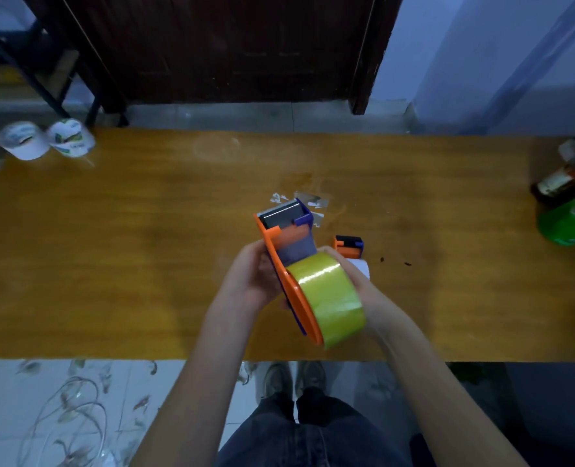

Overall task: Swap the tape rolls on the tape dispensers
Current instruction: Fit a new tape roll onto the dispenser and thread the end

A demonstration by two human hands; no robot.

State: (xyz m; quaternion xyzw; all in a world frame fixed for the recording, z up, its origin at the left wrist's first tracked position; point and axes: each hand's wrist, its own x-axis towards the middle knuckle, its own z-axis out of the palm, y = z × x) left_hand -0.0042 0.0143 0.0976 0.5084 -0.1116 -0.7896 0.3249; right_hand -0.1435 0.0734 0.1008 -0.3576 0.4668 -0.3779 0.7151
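left hand [253, 281] grip curled shut on orange dispenser [284, 251], held above worktop [110, 251] | right hand [363, 291] grip wrapped round glossy yellow roll [329, 298] seated on dispenser's right side | second dispenser [349, 247] on worktop just beyond, right

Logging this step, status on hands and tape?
Left hand grips the dispenser. Right hand on the yellow tape roll, seated on it. Second dispenser behind, on the table. Nothing blocking.
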